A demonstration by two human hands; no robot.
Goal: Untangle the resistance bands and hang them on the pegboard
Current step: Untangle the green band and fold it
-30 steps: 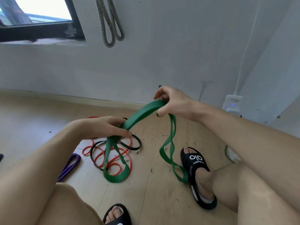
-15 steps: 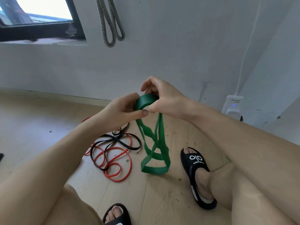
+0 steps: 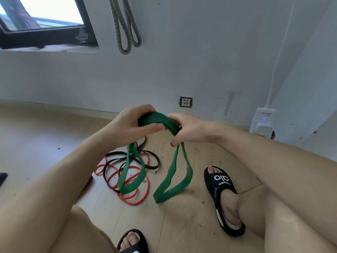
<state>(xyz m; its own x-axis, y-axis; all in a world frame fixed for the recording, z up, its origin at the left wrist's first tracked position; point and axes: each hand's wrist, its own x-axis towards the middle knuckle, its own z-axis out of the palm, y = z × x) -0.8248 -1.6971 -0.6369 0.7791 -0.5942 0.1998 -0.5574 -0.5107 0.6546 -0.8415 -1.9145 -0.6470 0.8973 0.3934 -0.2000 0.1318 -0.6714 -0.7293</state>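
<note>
Your left hand grips the green resistance band | your right hand pinches it alongside | two loops hang over the red band and black band on the floor

Your left hand and right hand both grip the top of the green band, which arches between them. Below each hand a green loop hangs down toward the floor. Under your left hand, the red band and black band lie tangled on the floor.
</note>
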